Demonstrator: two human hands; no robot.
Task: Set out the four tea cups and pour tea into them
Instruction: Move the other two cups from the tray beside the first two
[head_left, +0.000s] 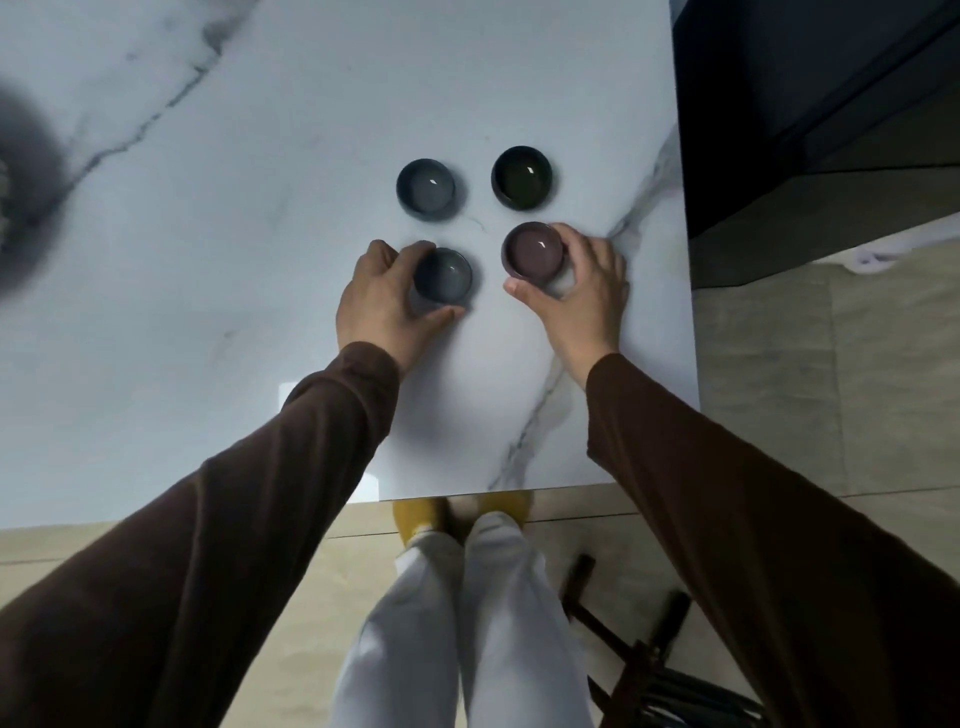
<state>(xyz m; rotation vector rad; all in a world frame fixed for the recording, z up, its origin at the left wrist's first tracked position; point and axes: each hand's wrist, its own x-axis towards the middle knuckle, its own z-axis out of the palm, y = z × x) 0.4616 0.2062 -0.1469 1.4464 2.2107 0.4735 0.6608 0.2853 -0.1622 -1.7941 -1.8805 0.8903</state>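
Left hand (382, 296): at the centre of the frame, palm down, fingers curved around the left side of the grey cup (443, 275), thumb below it; the hand holds this cup on the tabletop (208, 260).
Right hand (582, 283): a little right of centre, curled around the right side of the purple cup (533, 251), thumb tip under the cup's lower left edge; it holds this cup, which seems slightly tilted.
Arms: both reach up from the bottom corners of the frame, in brown sleeves (291, 467), nearly straight.
Blue-grey cup (426, 188): above the grey cup, standing free, no hand on it.
Dark green cup (521, 177): above the purple cup, also free.
Arrangement: four cups form a square near the right edge of the white marble tabletop, each apart from the others.
Contents: I cannot tell if there is tea inside.
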